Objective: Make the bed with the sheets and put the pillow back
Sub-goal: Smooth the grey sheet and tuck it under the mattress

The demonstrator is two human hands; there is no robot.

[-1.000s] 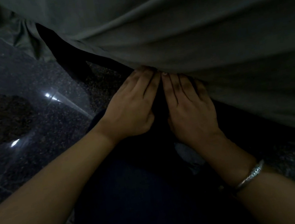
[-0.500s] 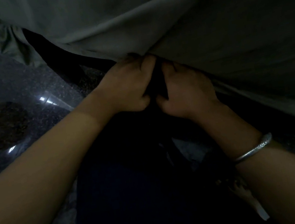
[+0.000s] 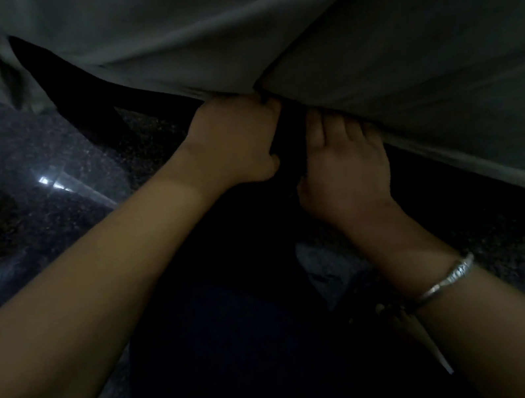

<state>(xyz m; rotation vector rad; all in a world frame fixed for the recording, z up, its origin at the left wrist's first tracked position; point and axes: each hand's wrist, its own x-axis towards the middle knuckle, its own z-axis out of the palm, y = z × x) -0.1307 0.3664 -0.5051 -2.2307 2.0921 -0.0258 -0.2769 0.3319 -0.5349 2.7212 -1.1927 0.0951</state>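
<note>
A grey-green sheet (image 3: 310, 17) covers the bed across the top of the view and hangs over its edge. My left hand (image 3: 230, 141) is curled into a fist at the sheet's lower edge, gripping the cloth where folds gather. My right hand (image 3: 341, 161), with a silver bangle on the wrist, lies just to the right; its fingertips disappear under the sheet's hem, so the grip there is hidden. A dark gap under the bed shows between the two hands. No pillow is in view.
Dark speckled polished floor (image 3: 10, 192) with light reflections lies to the left and lower right. A black strip of the bed frame (image 3: 78, 101) shows under the sheet at upper left. My dark-clothed legs (image 3: 229, 360) fill the lower middle.
Both hands went from flat fingers against the sheet's edge to curled. The left hand closed into a fist on the cloth, pulling folds toward it. The right hand's fingers pushed under the hem.
</note>
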